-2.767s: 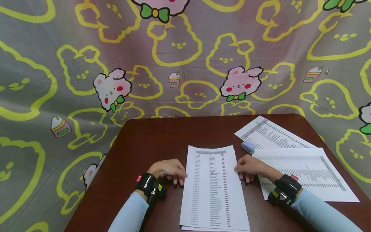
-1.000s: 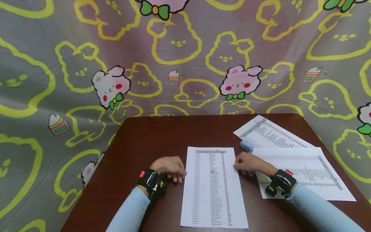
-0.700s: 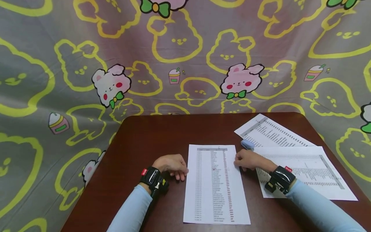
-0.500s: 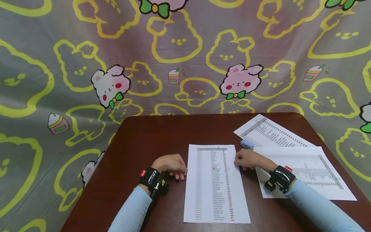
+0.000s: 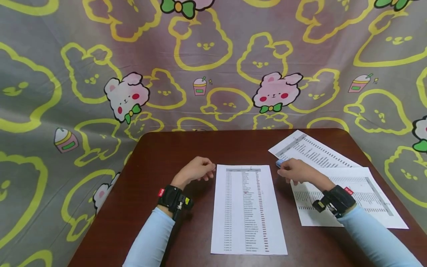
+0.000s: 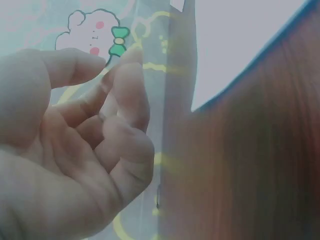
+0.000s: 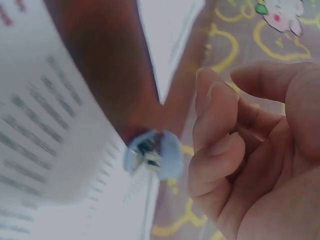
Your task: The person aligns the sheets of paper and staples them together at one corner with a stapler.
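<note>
A printed sheet of paper [image 5: 248,211], or a squared stack of sheets, lies upright in the middle of the table. My left hand [image 5: 197,170] is off its top left corner, fingers loosely bent and holding nothing. In the left wrist view the same hand [image 6: 95,135] shows a gap between thumb and index finger. Over to the right, my right hand [image 5: 298,171] hovers beside a small light blue stapler [image 5: 278,162], partly hiding it. The right wrist view shows the stapler [image 7: 155,155] apart from the loosely bent fingers of the right hand [image 7: 250,150].
Two printed areas of paper overlap at the right: a rear sheet [image 5: 313,148] set at an angle and a front sheet [image 5: 350,196] under the right forearm. The brown table [image 5: 173,148] ends at a patterned cloth backdrop [image 5: 227,74].
Both hands have let go of the middle paper's side edges. The left hand has moved forward; the right has moved forward and right to the stapler. Earlier, a lower sheet peeked out underneath; now edges align.
</note>
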Demonstrator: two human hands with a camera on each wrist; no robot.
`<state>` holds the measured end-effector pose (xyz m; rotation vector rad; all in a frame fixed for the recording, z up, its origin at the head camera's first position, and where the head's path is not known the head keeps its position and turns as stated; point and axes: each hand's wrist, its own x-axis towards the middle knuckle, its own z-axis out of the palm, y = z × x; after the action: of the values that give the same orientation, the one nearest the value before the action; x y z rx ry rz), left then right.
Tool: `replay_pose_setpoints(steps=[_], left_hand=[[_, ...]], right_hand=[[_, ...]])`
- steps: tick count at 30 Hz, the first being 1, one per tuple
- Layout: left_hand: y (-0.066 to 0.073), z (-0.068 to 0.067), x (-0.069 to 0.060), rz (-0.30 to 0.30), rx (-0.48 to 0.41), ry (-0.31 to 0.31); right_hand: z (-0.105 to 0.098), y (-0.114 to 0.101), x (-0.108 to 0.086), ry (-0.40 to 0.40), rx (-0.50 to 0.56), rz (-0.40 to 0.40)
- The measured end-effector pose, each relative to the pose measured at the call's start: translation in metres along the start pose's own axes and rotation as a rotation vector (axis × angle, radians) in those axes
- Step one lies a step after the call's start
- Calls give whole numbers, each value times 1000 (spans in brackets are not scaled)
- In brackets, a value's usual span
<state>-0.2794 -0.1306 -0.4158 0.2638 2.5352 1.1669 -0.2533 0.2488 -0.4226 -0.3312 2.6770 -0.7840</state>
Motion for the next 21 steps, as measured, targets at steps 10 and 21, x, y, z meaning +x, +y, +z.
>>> replay_pose_setpoints(steps=[10,21], left_hand=[[25,11,5,68,4,8],[65,25,15,162,86,-44]], right_hand=[[-36,12,-7,71,62,-16],[-69,23,-28,183,105,47]])
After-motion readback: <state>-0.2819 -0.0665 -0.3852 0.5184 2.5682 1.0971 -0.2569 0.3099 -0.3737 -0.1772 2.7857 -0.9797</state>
